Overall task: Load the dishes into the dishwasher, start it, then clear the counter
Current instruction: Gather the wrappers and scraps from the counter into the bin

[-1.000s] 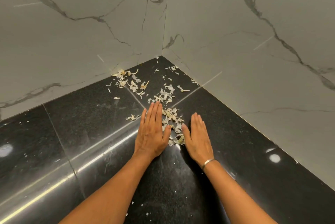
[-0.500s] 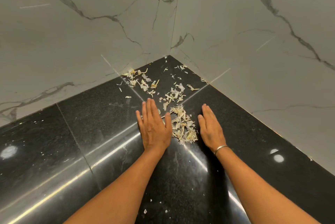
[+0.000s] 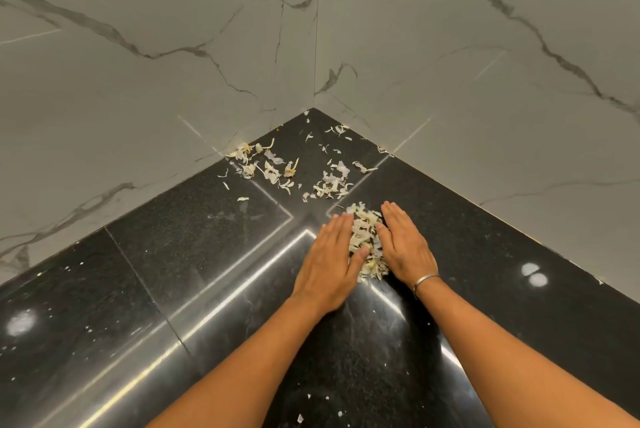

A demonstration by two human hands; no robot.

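Two flat hands bracket a heap of pale peelings in the head view. The left hand [image 3: 327, 263] and the right hand [image 3: 405, 244], fingers straight and gripping nothing, press their inner edges against the pile [image 3: 363, 237], likely to squeeze it into one scoopable mound. It sits on the black counter [image 3: 173, 271], short of the back corner. Loose scraps [image 3: 270, 167] lie nearer that corner, some against the marble wall [image 3: 156, 81]. Half a second earlier the hands were farther apart and the pile looser.
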